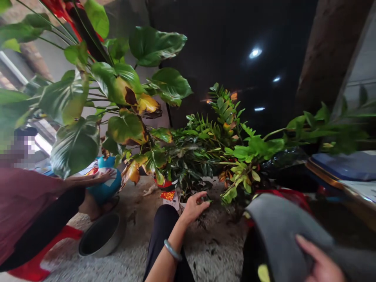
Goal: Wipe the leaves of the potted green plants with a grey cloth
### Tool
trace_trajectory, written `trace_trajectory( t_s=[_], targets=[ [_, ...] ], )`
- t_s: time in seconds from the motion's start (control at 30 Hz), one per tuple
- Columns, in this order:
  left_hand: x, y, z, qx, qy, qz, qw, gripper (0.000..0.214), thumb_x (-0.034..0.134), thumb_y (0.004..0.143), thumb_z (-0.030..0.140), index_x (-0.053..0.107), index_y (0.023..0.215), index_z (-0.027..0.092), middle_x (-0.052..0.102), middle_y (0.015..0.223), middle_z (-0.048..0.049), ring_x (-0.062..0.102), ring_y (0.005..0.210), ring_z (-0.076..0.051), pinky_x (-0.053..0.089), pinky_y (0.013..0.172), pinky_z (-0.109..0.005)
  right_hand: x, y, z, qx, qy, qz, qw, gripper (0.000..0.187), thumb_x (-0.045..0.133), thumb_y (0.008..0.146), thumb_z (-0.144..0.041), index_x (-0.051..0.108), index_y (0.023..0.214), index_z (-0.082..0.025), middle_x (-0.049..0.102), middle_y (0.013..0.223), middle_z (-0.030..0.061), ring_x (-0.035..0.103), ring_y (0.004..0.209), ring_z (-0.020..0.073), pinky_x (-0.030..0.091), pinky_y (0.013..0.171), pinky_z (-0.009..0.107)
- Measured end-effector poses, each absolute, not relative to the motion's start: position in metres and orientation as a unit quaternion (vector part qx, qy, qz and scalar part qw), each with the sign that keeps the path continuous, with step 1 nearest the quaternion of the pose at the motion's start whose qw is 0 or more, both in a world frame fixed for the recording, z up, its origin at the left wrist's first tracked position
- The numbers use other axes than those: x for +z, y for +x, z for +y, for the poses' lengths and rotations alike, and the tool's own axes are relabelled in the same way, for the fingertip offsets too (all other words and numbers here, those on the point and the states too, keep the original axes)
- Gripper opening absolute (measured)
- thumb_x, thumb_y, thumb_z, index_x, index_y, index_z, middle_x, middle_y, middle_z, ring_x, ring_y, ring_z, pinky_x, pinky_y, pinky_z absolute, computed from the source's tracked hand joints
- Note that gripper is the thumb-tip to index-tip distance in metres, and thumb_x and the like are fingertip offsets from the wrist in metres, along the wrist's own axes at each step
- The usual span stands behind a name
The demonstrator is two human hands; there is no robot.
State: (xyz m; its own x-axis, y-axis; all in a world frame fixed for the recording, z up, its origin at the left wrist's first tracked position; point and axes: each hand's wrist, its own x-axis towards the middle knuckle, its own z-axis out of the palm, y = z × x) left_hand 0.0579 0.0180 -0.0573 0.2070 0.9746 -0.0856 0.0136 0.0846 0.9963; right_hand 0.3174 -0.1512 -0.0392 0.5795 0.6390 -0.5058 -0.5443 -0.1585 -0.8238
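Note:
My left hand (194,209), with a pale green bangle (172,250) on the wrist, reaches low in front of the potted plants. Its thumb and forefinger are curled together around a small green leaf (210,201), partly hidden at the fingertips. My right hand (321,262) grips a grey, curved, sheet-like thing (282,227) at the lower right, thumb on top and the other fingers hidden. A yellow leaf (263,273) shows at its lower edge. Glossy green plants (249,150) with some yellowed leaves spread just beyond my hands.
A large-leaved plant (117,86) leans in from the left. Beside it, a person (32,199) sits on a red stool (44,254), hand on a blue figure (105,184). A basin (102,237) stands on the rough floor. A table (352,180) with a blue lid stands right.

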Motion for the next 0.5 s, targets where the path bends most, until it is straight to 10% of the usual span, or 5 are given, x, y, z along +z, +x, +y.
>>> trace_trajectory(
  t_s=[0.17,0.5],
  targets=[
    [-0.069,0.073,0.010,0.435,0.553,0.491,0.514,0.038,0.071,0.048,-0.003,0.075,0.070,0.027,0.067,0.075,-0.0039,0.054,0.105,-0.033,0.033,0.101,-0.039,0.031,0.345,-0.091,0.364,-0.496,0.045,0.787,0.026,0.065,0.064,-0.028,0.068,0.090,-0.031,0.065,0.127,0.0092,0.049,0.129,0.0245,0.051,0.090,0.042],
    [-0.055,0.069,-0.001,0.381,0.662,0.538,0.357,0.019,0.068,0.061,0.011,0.075,0.067,0.027,0.067,0.074,-0.0092,0.052,0.095,-0.033,0.036,0.094,-0.041,-0.029,0.238,-0.125,0.595,-0.557,0.011,0.580,0.024,0.080,0.041,-0.026,0.067,0.060,-0.021,0.073,0.064,0.0079,0.071,0.078,0.0346,0.058,0.071,0.047]
  ],
)
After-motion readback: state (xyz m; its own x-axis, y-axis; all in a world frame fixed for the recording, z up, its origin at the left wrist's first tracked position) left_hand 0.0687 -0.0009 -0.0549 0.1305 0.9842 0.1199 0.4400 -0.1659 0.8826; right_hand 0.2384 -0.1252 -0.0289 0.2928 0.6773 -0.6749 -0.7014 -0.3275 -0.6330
